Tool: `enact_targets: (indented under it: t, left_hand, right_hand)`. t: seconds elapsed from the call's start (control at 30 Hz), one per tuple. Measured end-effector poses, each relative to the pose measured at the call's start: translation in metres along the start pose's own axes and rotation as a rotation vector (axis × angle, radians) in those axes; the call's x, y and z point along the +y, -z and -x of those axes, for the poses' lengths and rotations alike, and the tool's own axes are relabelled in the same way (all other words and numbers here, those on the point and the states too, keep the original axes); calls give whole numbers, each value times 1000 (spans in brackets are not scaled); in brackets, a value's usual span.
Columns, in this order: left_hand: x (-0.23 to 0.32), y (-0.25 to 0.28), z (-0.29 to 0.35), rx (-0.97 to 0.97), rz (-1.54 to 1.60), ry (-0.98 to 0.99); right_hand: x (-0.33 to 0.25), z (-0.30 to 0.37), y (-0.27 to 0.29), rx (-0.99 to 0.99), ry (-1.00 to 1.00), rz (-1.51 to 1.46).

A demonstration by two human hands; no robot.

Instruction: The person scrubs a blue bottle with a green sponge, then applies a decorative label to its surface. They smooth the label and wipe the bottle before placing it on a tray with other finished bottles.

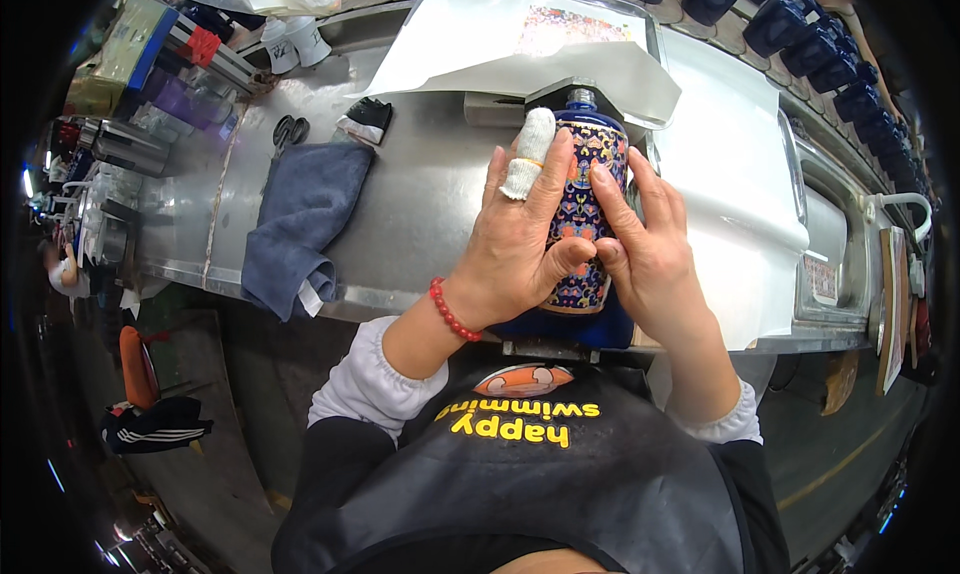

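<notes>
A dark blue glass bottle [582, 144], wrapped in a colourful floral pattern, is in front of me with its neck [581, 98] pointing away. My left hand [495, 244] rests along its left side with fingers stretched out and the thumb across the patterned face. A white fabric cover [530, 154] with a yellow band sits on one finger of that hand. From the right, my right hand [655, 274] lays its fingers on the bottle's right edge and front, its thumb close to the left thumb. The bottle's underside is hidden.
Left on the metal counter lie a grey-blue cloth [305, 214], black-handled scissors [290, 132] and a small black-and-white cloth [366, 121]. White sheets [715, 164] cover the counter at right, beside a sink basin [852, 274]. Several dark blue cups [775, 24] line the far edge.
</notes>
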State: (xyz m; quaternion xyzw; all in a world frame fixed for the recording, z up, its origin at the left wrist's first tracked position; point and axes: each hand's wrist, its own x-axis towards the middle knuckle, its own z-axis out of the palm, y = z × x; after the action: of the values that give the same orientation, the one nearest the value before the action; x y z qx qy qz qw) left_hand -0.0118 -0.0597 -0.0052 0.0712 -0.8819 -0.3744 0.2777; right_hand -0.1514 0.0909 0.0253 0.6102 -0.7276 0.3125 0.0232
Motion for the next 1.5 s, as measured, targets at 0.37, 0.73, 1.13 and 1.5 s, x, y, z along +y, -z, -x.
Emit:
enact_targets:
  t: [0.37, 0.73, 1.13, 1.5]
  left_hand:
    - [8, -6, 16, 63, 22, -15]
    - [17, -9, 12, 173, 218, 84]
    - [22, -22, 0, 210, 351, 258]
    - [20, -3, 23, 231, 212, 149]
  right_hand:
    - [-1, 11, -12, 40, -62, -93]
    - [5, 13, -11, 88, -41, -208]
    - [20, -16, 34, 53, -144, -516]
    - [16, 21, 19, 33, 148, -643]
